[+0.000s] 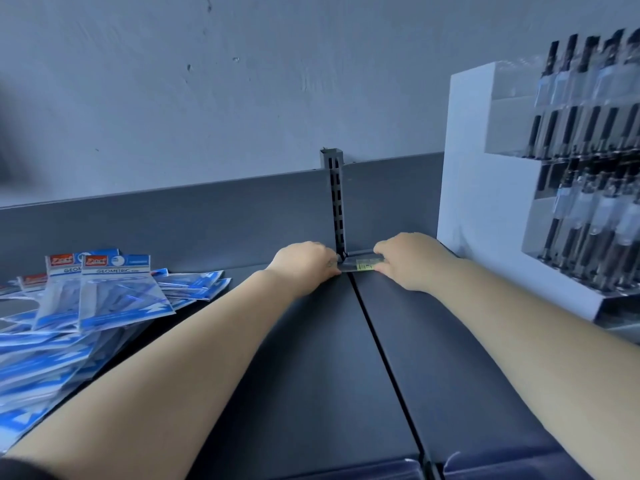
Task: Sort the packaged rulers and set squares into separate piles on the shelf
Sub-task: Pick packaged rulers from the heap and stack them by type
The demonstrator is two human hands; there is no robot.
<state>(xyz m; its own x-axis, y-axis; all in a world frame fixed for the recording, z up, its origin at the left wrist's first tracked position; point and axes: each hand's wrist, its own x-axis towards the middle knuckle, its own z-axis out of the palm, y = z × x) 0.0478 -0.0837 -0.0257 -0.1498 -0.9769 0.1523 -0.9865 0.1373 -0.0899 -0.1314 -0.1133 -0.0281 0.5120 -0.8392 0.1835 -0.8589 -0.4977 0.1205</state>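
Both arms reach to the back of the dark shelf (311, 341), by the slotted upright post (334, 202). My left hand (304, 259) and my right hand (408, 259) hold the two ends of a clear packaged ruler (362, 265) with a yellow-green label, which lies flat against the shelf's back wall. Their fingers curl round its ends. At the far left lies a loose heap of blue and white set square packs (114, 292) marked "GEOMETRIC", overlapping one another.
A white display stand (485, 202) with several rows of black pens (588, 168) fills the right side of the shelf. A seam (384, 362) runs front to back between two shelf panels. A grey wall rises behind.
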